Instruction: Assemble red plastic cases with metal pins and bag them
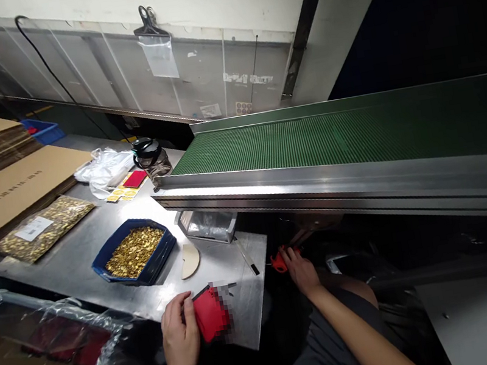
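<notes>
At the table's near edge, my left hand [180, 328] has its thumb and fingers closed at the left side of a small red pouch [208, 316]. The pouch has a dark top edge, and its right part is blurred by pixelation. My right hand [301, 269] is off the table's right edge, fingers curled over an orange-red tool [279, 262] whose exact kind I cannot make out. Beyond the left hand lie a pale half-round piece [190, 260] and a blue tray [160, 270] filled with small gold-coloured metal pieces [135, 252].
A green ribbed conveyor belt [266, 148] with metal rails runs to the right. Under its end sits a grey tray [209, 228]; a knife-like tool [247, 257] lies nearby. Leftward are a bag of gold pieces [62, 220], cardboard [13, 188] and white plastic bags [105, 167].
</notes>
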A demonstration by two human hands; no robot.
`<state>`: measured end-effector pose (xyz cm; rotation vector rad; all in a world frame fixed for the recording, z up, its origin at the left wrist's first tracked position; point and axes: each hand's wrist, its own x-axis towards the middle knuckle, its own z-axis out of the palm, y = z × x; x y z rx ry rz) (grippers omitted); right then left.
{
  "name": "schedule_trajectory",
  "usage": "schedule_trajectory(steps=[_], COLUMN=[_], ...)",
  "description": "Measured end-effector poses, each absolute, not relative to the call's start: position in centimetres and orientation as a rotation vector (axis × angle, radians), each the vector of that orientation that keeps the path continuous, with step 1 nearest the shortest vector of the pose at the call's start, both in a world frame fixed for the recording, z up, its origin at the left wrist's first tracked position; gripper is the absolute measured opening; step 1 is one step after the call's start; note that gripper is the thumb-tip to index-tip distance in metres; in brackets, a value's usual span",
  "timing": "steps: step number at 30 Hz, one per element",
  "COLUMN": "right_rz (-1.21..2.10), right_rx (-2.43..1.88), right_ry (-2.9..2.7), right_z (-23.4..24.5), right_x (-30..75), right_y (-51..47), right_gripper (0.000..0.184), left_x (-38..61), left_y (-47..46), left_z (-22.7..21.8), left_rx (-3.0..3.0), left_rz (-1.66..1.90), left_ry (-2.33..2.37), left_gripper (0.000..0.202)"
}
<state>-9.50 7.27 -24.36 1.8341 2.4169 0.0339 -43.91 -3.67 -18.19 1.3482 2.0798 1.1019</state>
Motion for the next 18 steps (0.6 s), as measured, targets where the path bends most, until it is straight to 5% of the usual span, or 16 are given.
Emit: schedule_trajectory(steps=[12,18], right_rz=[-0.085,-0.091], right_rx=[2.189,2.532], right_ry=[2.349,2.402], right_z=[-22.0,-18.7], right_x=[-9.9,-7.2], right_y=[5.6,-2.6], right_gripper=[0.066,0.049], left_x=[-43.1,-42.4], left_y=[15.7,14.3], left_z=[-14.2,-12.0], left_rx=[1.8,1.854], left_rz=[0.783,0.615], left_ry=[1.756,1.823], left_gripper=[0.024,0.024])
